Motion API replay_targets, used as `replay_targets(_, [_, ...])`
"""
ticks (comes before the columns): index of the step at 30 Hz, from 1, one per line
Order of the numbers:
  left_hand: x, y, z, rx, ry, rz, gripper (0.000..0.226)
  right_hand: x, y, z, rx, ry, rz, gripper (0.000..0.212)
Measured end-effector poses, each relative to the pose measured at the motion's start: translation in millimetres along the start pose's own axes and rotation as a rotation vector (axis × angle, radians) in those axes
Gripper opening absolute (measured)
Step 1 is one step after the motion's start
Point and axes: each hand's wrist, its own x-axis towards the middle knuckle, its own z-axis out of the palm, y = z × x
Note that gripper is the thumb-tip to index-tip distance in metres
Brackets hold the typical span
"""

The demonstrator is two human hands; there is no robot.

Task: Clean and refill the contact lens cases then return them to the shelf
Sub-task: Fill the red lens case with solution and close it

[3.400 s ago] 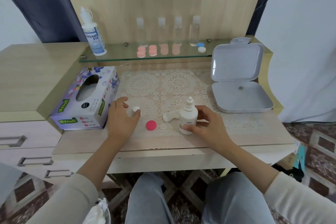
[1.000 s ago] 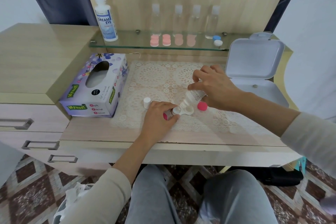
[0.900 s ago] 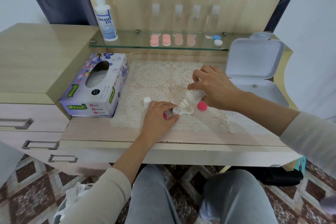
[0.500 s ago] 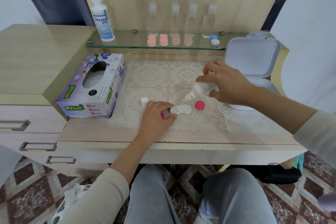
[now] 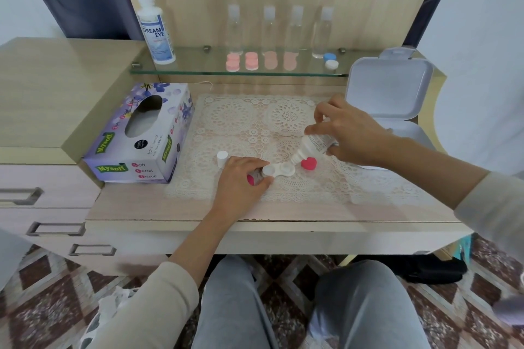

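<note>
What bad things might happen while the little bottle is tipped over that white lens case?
The small bottle in the right hand is tipped with its nozzle at the lens case; too hard a squeeze could overflow onto the lace mat. The left hand holds only one end of the case, so a nudge might tip it. The loose pink cap lies right beside the nozzle and could get splashed or knocked away.

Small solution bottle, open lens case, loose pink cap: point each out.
small solution bottle (image 5: 316,144), head view, on its labelled body.
open lens case (image 5: 277,170), head view, between its two wells.
loose pink cap (image 5: 308,163), head view, on its top.
</note>
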Motion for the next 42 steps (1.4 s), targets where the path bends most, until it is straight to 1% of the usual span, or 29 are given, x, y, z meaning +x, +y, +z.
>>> replay_targets(18, [-0.5, 1.0, -0.1, -0.023, 0.008, -0.004, 0.026, 1.9, -1.9, 3.8, 0.032, -0.019, 0.034, 0.049])
replay_targets(35, [-0.4, 0.8, 0.1, -0.011, 0.014, 0.006, 0.025, 0.5, -5.5, -1.2, -0.020, -0.080, 0.088, 0.048])
replay_targets(39, [-0.5, 1.5, -0.3, -0.012, 0.013, 0.009, 0.024, -3.9, -2.4, -1.6, -0.002, -0.111, 0.142, 0.051])
replay_targets(42, [0.1, 0.6, -0.1, -0.015, 0.014, 0.004, 0.027, -11.2, 2.0, 0.7, 0.076, -0.113, 0.211, 0.054])
